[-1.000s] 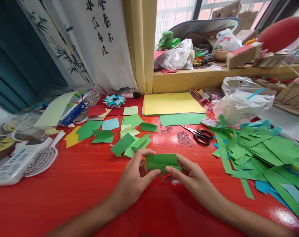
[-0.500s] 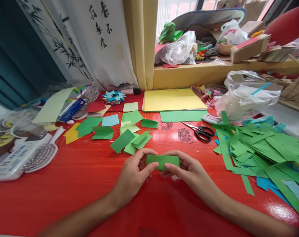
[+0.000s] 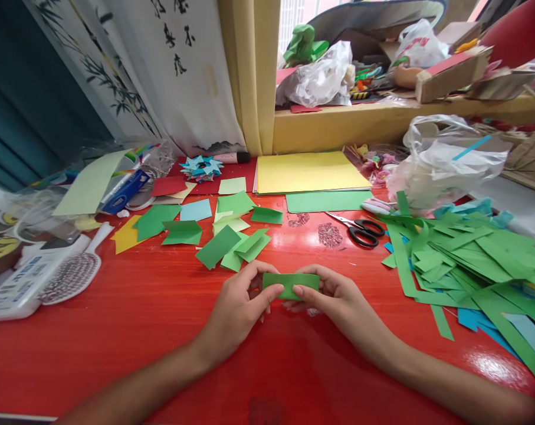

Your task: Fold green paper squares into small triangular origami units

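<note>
Craftwork at close quarters: your left hand (image 3: 237, 308) and right hand (image 3: 339, 302) each pinch one end of a small folded green paper rectangle (image 3: 290, 283), held between them over the red tabletop (image 3: 130, 336). Beyond your left hand lie loose green paper pieces (image 3: 232, 249); black-handled scissors (image 3: 361, 231) beyond your right, a heap of green paper strips (image 3: 464, 265) farther right.

Table top (image 3: 138, 330) is showing a smooth, glossy red finish and throwing back glare. Folded green paper (image 3: 289, 283) is reading matt and smooth; green strips (image 3: 471, 260) are looking likewise. Scissors (image 3: 360, 230) are showing bright metal blades and black plastic handles. Bag (image 3: 439, 165) is appearing as thin, crinkled, translucent plastic. Hairbrush (image 3: 72, 274) is looking like white plastic. Curtain (image 3: 249, 71) is hanging as matt cloth.
</note>
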A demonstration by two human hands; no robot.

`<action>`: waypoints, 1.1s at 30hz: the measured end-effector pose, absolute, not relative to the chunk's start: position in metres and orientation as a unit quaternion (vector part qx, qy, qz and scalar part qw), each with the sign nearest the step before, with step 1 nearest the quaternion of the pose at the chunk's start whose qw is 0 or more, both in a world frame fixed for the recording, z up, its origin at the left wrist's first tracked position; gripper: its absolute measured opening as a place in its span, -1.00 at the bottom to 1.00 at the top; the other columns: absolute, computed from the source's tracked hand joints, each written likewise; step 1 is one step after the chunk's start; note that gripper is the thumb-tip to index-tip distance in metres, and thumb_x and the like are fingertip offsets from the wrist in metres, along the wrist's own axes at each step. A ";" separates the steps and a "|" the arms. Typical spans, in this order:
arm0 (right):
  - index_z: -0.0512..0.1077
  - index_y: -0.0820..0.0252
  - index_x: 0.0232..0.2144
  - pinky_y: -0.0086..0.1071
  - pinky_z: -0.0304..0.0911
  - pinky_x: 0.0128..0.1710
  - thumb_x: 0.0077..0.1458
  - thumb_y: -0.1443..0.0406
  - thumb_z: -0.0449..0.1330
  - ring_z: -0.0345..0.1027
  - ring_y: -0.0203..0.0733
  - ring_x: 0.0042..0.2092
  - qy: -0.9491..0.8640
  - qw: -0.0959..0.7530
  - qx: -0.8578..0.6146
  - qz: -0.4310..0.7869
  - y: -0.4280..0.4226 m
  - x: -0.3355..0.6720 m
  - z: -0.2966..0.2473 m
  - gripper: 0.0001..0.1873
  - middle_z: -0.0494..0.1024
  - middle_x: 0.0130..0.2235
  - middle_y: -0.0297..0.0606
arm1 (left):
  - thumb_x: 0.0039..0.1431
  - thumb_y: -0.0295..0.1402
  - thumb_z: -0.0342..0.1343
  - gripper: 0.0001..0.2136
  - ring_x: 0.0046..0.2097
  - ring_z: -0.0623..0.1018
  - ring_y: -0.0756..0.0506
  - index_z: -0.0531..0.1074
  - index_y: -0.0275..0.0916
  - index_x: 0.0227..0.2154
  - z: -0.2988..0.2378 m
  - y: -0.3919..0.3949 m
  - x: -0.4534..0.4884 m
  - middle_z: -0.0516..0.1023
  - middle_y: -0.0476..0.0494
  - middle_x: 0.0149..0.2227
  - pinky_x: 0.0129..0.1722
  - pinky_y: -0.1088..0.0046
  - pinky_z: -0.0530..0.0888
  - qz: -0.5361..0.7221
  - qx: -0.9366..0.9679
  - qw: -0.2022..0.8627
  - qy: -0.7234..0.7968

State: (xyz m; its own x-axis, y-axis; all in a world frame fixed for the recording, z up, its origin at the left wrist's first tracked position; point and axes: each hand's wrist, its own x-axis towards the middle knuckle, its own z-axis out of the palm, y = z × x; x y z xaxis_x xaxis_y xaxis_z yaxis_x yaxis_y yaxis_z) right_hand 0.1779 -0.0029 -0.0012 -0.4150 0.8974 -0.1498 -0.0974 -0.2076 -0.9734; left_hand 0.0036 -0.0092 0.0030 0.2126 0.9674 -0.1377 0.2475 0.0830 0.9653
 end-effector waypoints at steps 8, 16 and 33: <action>0.34 0.23 -0.36 -0.47 0.29 -0.32 0.10 0.24 0.14 0.43 -0.29 -0.33 -0.508 0.363 -0.400 0.671 -0.004 0.179 -0.003 -0.85 0.50 -0.37 -0.31 | 0.10 -0.27 0.05 -0.86 -0.59 0.32 0.09 0.26 -0.21 -0.38 0.004 -0.009 0.006 0.28 0.13 -0.61 -0.59 0.59 0.28 0.346 0.577 0.524 0.522; 0.19 0.19 -0.11 -0.38 0.34 -0.38 0.11 0.31 0.11 0.42 -0.28 -0.44 -0.521 0.337 -0.360 0.697 -0.003 0.179 -0.006 -0.72 0.45 -0.46 -0.37 | 0.09 -0.35 0.05 -0.93 -0.42 0.38 0.02 0.34 -0.21 -0.37 0.011 -0.008 0.003 0.41 0.02 -0.42 -0.45 0.54 0.30 0.285 0.668 0.467 0.505; 0.13 0.12 -0.01 -0.48 0.03 -0.48 0.08 0.29 0.15 0.13 -0.35 -0.47 -0.530 0.351 -0.390 0.666 -0.001 0.181 -0.004 -0.57 0.25 -0.53 -0.47 | 0.09 -0.35 0.00 -0.87 -0.47 0.27 0.04 0.25 -0.24 -0.53 0.011 -0.007 0.002 0.27 0.06 -0.53 -0.48 0.55 0.23 0.267 0.674 0.469 0.505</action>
State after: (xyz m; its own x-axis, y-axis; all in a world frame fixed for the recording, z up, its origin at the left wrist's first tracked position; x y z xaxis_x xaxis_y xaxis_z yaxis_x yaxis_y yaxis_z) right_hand 0.1811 -0.0006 -0.0038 -0.4495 0.8812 -0.1464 -0.0548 -0.1908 -0.9801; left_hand 0.0016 -0.0072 0.0109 0.3475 0.9306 -0.1150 0.4305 -0.0494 0.9012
